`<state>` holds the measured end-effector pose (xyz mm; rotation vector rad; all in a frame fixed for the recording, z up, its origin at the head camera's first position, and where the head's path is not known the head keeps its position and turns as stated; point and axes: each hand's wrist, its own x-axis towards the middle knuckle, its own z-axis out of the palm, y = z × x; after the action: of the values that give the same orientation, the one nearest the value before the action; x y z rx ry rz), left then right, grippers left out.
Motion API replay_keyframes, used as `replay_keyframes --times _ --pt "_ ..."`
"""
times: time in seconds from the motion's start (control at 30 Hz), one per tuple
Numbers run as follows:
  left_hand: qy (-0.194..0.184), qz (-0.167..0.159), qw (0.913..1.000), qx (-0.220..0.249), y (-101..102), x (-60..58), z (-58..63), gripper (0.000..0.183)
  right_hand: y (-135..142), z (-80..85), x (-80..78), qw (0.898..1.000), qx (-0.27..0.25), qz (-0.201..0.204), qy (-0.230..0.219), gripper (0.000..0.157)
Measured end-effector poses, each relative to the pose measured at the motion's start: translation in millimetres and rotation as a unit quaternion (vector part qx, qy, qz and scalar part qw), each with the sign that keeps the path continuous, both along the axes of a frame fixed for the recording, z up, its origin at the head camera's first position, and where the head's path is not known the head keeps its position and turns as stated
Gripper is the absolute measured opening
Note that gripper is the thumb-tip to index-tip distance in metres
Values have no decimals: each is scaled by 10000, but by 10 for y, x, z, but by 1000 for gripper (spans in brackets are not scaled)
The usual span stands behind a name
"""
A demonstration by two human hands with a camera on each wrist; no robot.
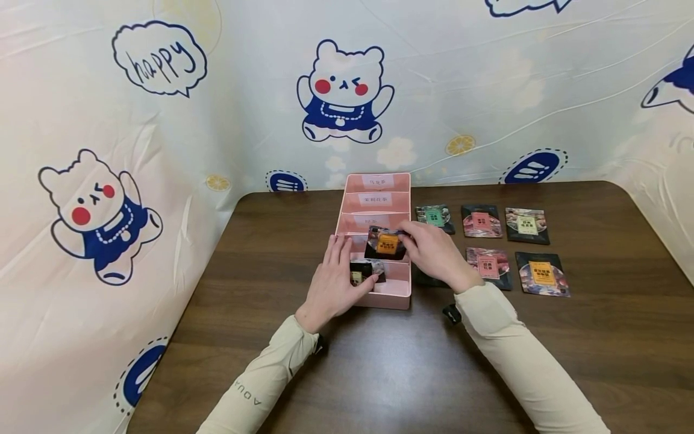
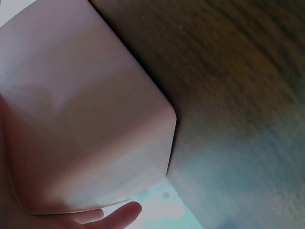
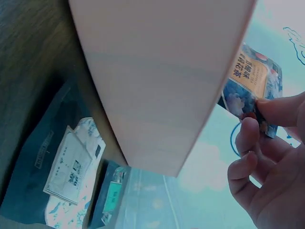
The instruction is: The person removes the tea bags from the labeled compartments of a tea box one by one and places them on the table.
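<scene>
A pink divided box (image 1: 400, 299) with labelled compartments stands at the middle of the table. My right hand (image 1: 439, 256) pinches a dark tea packet with an orange label (image 1: 387, 243) between thumb and fingers, above the box; in the right wrist view the packet (image 3: 248, 76) shows past the box's rim. My left hand (image 1: 336, 283) rests on the box's left edge, fingers fairly straight and thumb spread across the front compartment. Beneath that thumb, another dark tea packet (image 1: 375, 270) lies in the front compartment, partly covered.
Right of the box lie tea packets in two rows: green-labelled (image 1: 435, 217), red-labelled (image 1: 481, 221) and pale-labelled (image 1: 528, 225) behind, pink-labelled (image 1: 490, 267) and orange-labelled (image 1: 543, 273) in front. A dark packet (image 3: 28, 162) lies close beside the box. A patterned curtain (image 1: 434, 90) hangs behind the table.
</scene>
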<state>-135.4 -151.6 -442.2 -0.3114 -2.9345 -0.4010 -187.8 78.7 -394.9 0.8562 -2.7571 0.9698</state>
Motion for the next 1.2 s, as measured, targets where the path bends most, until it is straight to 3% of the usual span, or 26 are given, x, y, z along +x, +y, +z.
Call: replay_keyframes --times 1.2 --pt "-120 -1 9999 32 -2 1 6 95 250 125 5 9957 -760 -502 -140 23"
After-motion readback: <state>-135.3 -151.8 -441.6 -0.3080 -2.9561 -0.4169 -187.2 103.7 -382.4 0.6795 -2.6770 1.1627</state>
